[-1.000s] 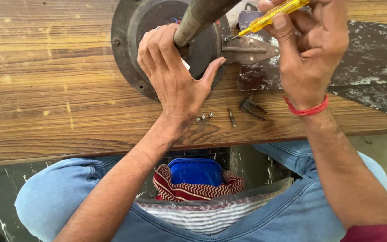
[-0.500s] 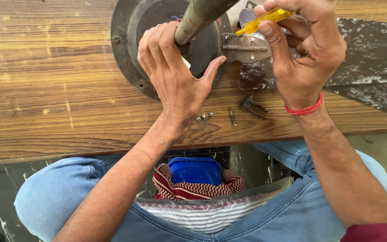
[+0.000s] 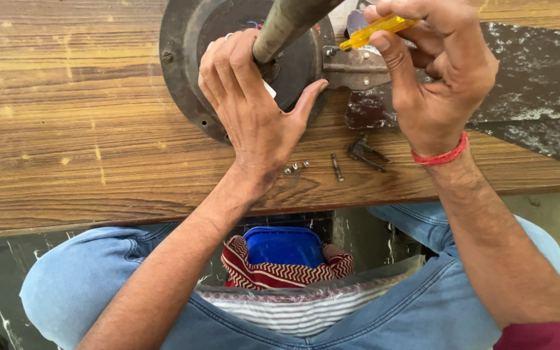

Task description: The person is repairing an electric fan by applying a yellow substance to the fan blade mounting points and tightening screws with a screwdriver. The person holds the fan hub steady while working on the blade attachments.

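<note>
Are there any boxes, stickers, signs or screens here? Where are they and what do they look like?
Blue box: under the wooden table, between the person's knees; square with rounded corners, plain blue top, wrapped in a red zigzag cloth.
White scrap: peeks out by the left hand on the round dark metal disc; too hidden to tell if it is a sticker.
No signs or screens.
</note>
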